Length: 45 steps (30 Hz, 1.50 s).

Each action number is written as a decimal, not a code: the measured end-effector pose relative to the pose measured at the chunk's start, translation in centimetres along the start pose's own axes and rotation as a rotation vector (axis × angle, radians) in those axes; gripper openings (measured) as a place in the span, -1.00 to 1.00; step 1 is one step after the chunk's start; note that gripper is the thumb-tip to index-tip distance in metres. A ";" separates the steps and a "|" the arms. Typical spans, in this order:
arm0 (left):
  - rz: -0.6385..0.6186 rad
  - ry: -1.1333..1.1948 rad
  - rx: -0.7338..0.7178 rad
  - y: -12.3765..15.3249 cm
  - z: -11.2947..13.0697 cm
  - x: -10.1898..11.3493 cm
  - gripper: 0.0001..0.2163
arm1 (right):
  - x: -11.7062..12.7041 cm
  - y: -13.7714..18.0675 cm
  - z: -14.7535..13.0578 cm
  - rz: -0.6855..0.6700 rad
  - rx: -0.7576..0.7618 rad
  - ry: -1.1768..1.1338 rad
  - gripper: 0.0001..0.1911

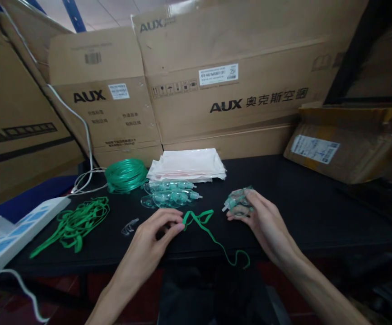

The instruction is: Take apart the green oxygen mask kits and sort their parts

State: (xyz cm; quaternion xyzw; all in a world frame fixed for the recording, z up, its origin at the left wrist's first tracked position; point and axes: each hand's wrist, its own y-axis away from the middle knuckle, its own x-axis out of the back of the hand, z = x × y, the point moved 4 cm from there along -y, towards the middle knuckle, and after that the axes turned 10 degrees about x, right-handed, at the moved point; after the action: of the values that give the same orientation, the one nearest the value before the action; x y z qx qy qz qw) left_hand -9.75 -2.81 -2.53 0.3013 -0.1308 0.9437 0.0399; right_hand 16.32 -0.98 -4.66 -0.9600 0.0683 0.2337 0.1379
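My left hand (162, 228) pinches one end of a green elastic strap (203, 219), whose loose tail curls toward the table's front edge. To its right, my right hand (260, 214) grips a clear green oxygen mask (238, 201) between thumb and fingers, just above the black table. Beyond my left hand lie several similar masks (172, 195) in two rows. Small clear plastic pieces (130, 226) rest to the left of that hand. Further left is a tangled pile of green elastic straps (77, 223).
Behind the masks are a coil of green tubing (126, 175) and a stack of white packets (191, 164). A white power strip (23, 234) runs along the left side. Large cardboard boxes (230, 122) stand at the back, with a smaller carton (345, 149) at the right.
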 end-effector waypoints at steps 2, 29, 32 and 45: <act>0.038 -0.078 0.009 0.3 -0.8 0.8 -0.83 | 0.0 0.1 0.0 -0.007 0.006 0.012 -0.67; 0.120 -0.277 0.263 0.4 -1.8 0.6 -0.67 | -7.3 10.0 2.5 -1.072 -0.122 0.598 -0.65; 0.116 -0.299 0.291 0.5 -1.5 0.7 -0.70 | -6.8 8.0 -0.2 -0.995 -0.106 0.536 -0.65; 0.065 -0.287 -0.215 0.7 4.3 -1.6 -0.95 | -2.9 2.0 0.7 -0.434 -0.407 0.001 -0.62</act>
State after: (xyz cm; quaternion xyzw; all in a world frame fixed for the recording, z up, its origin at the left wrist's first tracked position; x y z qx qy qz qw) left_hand -6.19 -4.68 -0.27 0.4223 -0.2449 0.8724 0.0221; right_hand 13.08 -2.50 -4.41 -0.9603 -0.1867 0.2071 -0.0106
